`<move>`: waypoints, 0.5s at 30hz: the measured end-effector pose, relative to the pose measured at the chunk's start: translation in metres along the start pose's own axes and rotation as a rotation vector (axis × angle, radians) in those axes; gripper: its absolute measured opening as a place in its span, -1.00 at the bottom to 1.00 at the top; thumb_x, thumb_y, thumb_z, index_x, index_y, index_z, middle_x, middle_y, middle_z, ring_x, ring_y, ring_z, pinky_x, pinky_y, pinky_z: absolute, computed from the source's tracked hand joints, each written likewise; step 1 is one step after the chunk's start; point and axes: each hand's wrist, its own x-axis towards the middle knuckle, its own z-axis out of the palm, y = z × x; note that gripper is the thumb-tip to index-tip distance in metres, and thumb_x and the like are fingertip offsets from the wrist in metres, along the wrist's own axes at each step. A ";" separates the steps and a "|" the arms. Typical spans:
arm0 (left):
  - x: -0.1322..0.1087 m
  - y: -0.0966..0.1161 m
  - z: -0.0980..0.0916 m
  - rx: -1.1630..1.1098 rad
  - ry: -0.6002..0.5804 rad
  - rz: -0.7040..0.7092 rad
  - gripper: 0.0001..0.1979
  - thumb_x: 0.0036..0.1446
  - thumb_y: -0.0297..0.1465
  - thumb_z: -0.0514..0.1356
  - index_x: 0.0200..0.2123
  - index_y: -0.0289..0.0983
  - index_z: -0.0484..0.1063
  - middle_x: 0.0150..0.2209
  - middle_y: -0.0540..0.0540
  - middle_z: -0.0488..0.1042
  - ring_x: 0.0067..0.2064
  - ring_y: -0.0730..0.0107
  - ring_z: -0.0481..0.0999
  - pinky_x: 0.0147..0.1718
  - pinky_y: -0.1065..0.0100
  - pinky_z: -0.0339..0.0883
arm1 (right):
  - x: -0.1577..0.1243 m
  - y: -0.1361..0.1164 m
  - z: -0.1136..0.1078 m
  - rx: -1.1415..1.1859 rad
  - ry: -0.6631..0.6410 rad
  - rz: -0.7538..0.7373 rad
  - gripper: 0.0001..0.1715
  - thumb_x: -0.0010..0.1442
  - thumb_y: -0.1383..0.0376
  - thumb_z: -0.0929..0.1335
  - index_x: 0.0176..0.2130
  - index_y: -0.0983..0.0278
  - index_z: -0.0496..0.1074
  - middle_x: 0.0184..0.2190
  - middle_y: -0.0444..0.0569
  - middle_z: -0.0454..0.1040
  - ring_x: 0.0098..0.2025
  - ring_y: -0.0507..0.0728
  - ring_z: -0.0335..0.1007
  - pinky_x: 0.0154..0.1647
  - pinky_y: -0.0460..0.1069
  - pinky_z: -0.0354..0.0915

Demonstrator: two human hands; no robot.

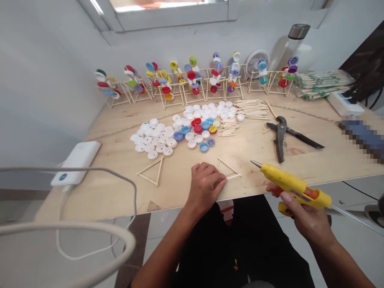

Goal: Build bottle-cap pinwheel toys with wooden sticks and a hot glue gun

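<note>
My left hand (207, 182) rests on the plywood table (114, 188) with curled fingers pressing the lower left corner of a triangle of thin wooden sticks (232, 168). My right hand (300, 210) grips a yellow hot glue gun (292, 186), held off the table's front edge, its metal tip pointing left toward that triangle. A second stick triangle (152, 171) lies to the left. Behind them sits a heap of white, blue and red bottle caps (180, 130).
Bundles of cut sticks (250, 109) and black pliers (282, 134) lie to the right. A row of stick-and-cap models (192, 80) lines the back wall, with a small fan (255, 61) and a bottle (292, 44). A white power bank (76, 162) with cables sits at left.
</note>
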 end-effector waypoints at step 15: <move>0.001 0.006 0.004 0.081 -0.002 0.017 -0.87 0.10 -0.42 0.16 -0.47 -0.20 0.48 -0.44 -0.02 0.46 -0.25 0.32 0.35 -0.11 0.14 0.07 | 0.005 0.010 0.007 -0.038 0.067 0.010 -0.68 0.17 0.04 0.35 -0.20 0.18 0.50 -0.26 -0.05 0.51 -0.19 0.21 0.42 -0.33 -0.02 0.38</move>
